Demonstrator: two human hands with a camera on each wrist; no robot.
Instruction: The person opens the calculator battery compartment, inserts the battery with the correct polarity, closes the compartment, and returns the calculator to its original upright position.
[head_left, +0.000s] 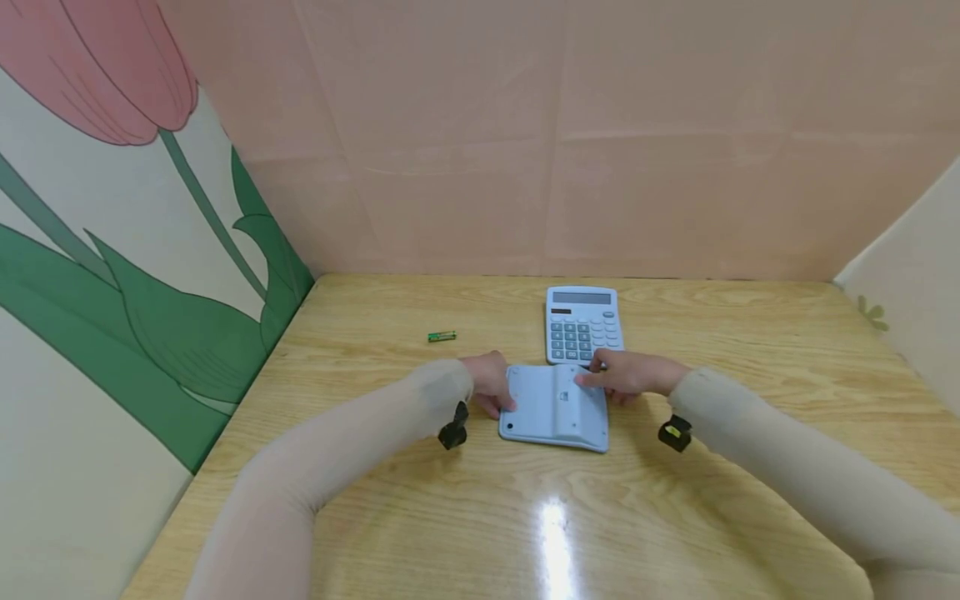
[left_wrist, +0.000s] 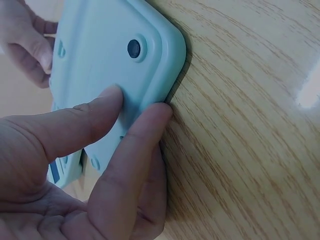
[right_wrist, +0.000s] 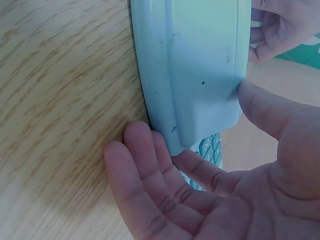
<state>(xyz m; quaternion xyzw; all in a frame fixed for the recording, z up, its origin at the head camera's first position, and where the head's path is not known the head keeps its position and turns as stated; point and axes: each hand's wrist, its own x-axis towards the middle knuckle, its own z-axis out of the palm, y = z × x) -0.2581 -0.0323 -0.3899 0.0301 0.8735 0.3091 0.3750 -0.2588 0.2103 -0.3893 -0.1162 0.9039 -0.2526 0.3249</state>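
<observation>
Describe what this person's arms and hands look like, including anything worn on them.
The left sleeve and right sleeve are long, pale beige, reaching the wrists. The left hand and right hand wear no gloves. A small black device sits at the left wrist; a similar right-wrist device shows a yellowish mark.
</observation>
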